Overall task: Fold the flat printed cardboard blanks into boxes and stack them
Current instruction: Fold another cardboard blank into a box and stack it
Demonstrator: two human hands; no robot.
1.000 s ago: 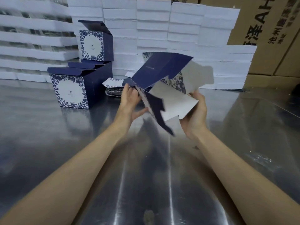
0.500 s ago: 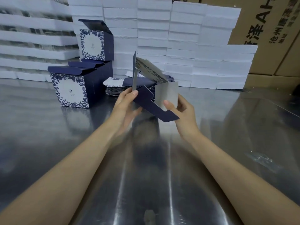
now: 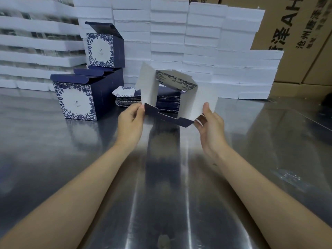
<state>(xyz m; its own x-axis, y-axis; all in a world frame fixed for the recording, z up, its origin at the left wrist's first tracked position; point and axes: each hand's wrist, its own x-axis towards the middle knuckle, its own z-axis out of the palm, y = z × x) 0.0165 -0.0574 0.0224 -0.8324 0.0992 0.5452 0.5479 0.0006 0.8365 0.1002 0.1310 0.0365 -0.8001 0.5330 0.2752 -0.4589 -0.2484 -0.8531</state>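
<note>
A navy and white printed cardboard blank [image 3: 201,103] is held above the steel table, opened into a square tube with its white inside facing me. My left hand [image 3: 130,121] pinches its left wall near the lower corner. My right hand [image 3: 210,126] grips its right wall, thumb on the white inside. A navy flap [image 3: 167,117] hangs along the bottom edge between my hands. Behind the tube lies a pile of flat blanks [image 3: 161,101]. Two folded boxes [image 3: 79,99] stand at the left, with a third box [image 3: 104,49] stacked on top, lids open.
The steel table [image 3: 161,186] stretches toward me. White foam trays [image 3: 197,42] are stacked in a wall along the back. Brown shipping cartons [image 3: 301,33] stand at the back right.
The blank has gone from a tilted, half-flat sheet to an upright square tube. My hands have moved apart, one to each side wall.
</note>
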